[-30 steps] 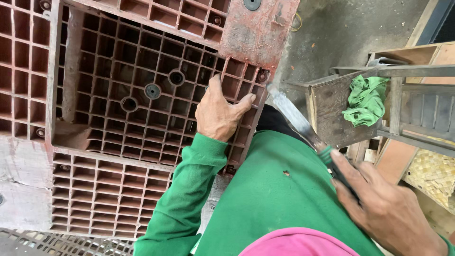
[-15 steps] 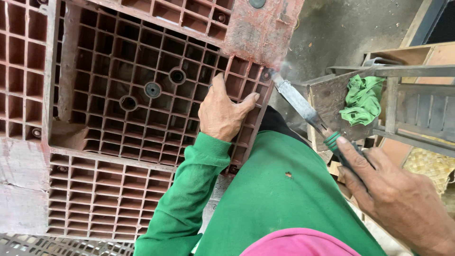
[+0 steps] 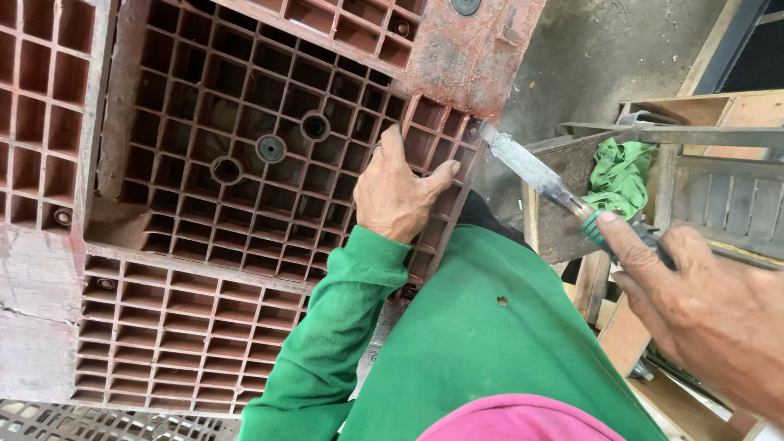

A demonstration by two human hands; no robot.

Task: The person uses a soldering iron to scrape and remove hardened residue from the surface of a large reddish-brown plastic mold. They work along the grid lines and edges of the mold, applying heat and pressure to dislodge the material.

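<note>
The left hand [image 3: 396, 194] lies flat, fingers spread, pressing the red grid pallet [image 3: 245, 163] near its right edge. The right hand [image 3: 702, 306] is closed round a chisel [image 3: 535, 173], tip at the pallet's corner; that corner looks unbroken, work barely begun.

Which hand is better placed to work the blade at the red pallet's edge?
Right. The right hand grips the blade tool, its tip at the pallet edge. The left hand lies flat on the grid, bracing.
</note>
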